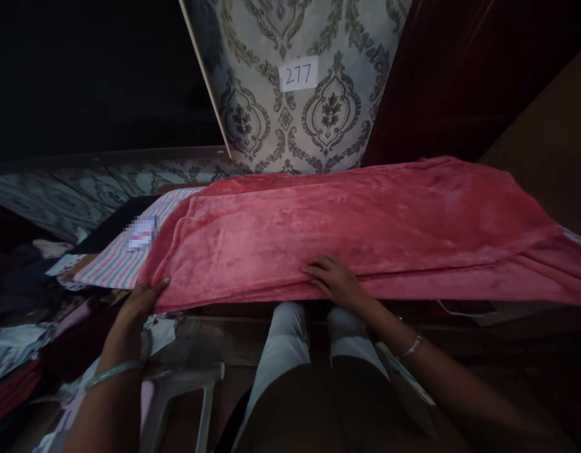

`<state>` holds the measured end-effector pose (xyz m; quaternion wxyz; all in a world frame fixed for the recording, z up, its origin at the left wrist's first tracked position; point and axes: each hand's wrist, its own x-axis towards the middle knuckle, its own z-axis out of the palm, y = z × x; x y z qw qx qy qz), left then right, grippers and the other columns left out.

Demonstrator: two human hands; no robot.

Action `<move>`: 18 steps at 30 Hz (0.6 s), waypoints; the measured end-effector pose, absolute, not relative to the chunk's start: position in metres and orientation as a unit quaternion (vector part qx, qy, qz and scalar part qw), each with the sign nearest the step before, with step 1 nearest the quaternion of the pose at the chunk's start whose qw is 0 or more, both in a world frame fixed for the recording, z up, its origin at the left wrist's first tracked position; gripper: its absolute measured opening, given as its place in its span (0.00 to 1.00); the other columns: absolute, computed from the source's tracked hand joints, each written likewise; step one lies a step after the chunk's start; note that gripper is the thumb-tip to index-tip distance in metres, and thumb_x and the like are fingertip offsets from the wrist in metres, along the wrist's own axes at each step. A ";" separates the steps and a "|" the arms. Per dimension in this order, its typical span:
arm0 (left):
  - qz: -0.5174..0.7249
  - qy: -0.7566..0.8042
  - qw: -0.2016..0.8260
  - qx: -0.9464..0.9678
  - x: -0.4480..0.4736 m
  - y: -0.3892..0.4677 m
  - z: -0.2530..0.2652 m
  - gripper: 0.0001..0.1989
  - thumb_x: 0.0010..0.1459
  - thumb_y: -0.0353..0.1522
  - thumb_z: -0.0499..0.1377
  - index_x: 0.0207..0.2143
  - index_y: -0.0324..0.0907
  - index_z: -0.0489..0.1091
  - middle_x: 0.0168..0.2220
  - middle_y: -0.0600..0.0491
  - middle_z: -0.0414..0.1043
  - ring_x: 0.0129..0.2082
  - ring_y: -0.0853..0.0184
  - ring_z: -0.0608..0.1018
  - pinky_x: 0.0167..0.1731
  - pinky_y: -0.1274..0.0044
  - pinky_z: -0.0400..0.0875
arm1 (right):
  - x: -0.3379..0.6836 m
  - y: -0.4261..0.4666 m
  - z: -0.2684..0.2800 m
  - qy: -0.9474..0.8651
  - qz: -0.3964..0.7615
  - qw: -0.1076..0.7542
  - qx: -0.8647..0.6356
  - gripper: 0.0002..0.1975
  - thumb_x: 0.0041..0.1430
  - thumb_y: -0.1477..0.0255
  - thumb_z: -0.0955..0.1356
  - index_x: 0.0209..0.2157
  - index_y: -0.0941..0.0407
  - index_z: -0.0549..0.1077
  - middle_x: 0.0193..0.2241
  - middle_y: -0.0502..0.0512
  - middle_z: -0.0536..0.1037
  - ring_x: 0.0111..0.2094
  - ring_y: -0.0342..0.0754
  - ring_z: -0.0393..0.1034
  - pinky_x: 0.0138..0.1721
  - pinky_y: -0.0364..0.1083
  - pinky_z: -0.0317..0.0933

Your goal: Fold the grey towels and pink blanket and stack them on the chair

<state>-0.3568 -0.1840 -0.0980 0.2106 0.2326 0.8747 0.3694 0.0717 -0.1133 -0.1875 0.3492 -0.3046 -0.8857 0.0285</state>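
A plush pink-red blanket point(281, 233) lies folded lengthwise across a long surface in front of me. At its near left corner, my left hand point(140, 301) grips the edge, with the thumb over the top and most of the fingers hidden. My right hand point(336, 283) rests flat on the blanket near the middle of its front edge, fingers stretched out and slightly apart. Under the blanket's left end shows a striped pink, white and grey cloth point(115, 261). A small blurred label point(141, 233) sits on that cloth.
A large dark screen point(96, 75) stands behind on the left. Patterned wallpaper point(252, 119) carries a paper marked 277 point(298, 73). Piled clothes point(16, 346) lie at lower left, beside a pale plastic stool point(181, 380). A dark red panel point(441, 82) rises at back right.
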 end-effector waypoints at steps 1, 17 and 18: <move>0.368 0.871 0.230 0.229 -0.356 -0.185 -0.097 0.09 0.51 0.32 0.65 0.33 0.34 0.76 0.24 0.49 0.77 0.30 0.58 0.81 0.33 0.69 0.79 | 0.072 -0.112 -0.190 -0.885 0.024 0.353 -0.304 0.13 0.67 0.74 0.63 0.47 0.55 0.78 0.43 0.60 0.77 0.44 0.52 0.69 0.45 0.53 0.67; 0.436 0.807 0.324 0.231 -0.389 -0.189 -0.129 0.18 0.52 0.35 0.67 0.44 0.36 0.76 0.26 0.49 0.78 0.28 0.60 0.81 0.29 0.72 0.79 | 0.016 -0.132 -0.159 -0.940 0.107 0.185 -0.265 0.28 0.64 0.64 0.69 0.65 0.53 0.65 0.65 0.60 0.64 0.66 0.58 0.52 0.65 0.62 0.48; 0.431 0.812 0.310 0.243 -0.390 -0.189 -0.130 0.16 0.51 0.37 0.67 0.41 0.37 0.77 0.26 0.48 0.78 0.27 0.59 0.81 0.28 0.72 0.78 | 0.010 -0.135 -0.159 -0.946 0.117 0.158 -0.259 0.30 0.64 0.64 0.69 0.65 0.52 0.64 0.67 0.57 0.61 0.68 0.58 0.48 0.67 0.63 0.44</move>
